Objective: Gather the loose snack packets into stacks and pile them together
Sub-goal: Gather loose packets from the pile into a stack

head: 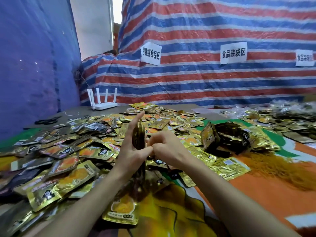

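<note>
A stack of gold snack packets (pixel 139 134) stands on edge between my two hands at the middle of the table. My left hand (pixel 131 142) holds its left face with straight fingers pointing up and the thumb under the stack's near edge. My right hand (pixel 164 144) grips the stack's right side with curled fingers. Loose gold and black packets (pixel 68 151) cover the table to the left and behind. A bundled pile of packets (pixel 225 135) lies to the right of my hands.
A white router (pixel 104 104) stands at the back left, with black scissors (pixel 47 120) nearer the left edge. A heap of orange rubber bands (pixel 273 166) lies at the right. More packets (pixel 282 117) fill the far right. A striped tarp wall (pixel 205 79) rises behind.
</note>
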### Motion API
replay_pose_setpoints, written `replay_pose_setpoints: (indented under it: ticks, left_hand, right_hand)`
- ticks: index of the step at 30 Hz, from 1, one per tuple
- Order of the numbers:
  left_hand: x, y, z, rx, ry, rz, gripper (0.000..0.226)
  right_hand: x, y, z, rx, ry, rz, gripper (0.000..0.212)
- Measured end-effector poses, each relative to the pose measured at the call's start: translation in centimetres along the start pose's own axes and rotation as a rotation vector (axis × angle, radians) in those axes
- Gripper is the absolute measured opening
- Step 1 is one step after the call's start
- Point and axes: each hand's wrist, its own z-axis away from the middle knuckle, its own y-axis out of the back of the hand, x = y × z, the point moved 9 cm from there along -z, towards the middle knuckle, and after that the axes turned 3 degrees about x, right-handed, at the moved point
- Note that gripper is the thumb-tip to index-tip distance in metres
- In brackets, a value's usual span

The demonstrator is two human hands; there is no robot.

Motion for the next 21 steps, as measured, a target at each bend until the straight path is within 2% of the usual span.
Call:
replay_pose_setpoints:
  ticks: [4,8,13,16,19,21]
  left_hand:
    - [0.1,-1.1,0.2,-0.102,-0.002,-0.069,0.085]
    - [-0.8,-1.9,0.7,-0.188,0.058,-0.121,0.068]
    - [-1.2,-2.3,0.8,-0.183,0.068,-0.148,0.047]
    - [-1.1,-1.9,0.6,-0.141,0.054,-0.142,0.045]
    - [-1.1,-1.7,0.6,-0.142,0.04,-0.141,0.046]
    - [-1.3,-1.8,0.6,-0.166,0.037,-0.148,0.048]
  right_hand:
    - [0.3,1.7,1.5,0.018,-0.036,0.2,0.022]
    - [1.7,7.3,3.1,0.086,-0.128,0.368,0.019]
    - [7.1,15.9,6.3,-0.045,-0.429,0.765,0.016]
    - [10.6,18.9,9.0,-0.11,-0.568,0.944,0.007]
    - [13.4,19.3,11.3,-0.15,-0.646,1.071,0.023]
    - [14.3,19.4,12.1,-0.146,-0.645,1.101,0.023]
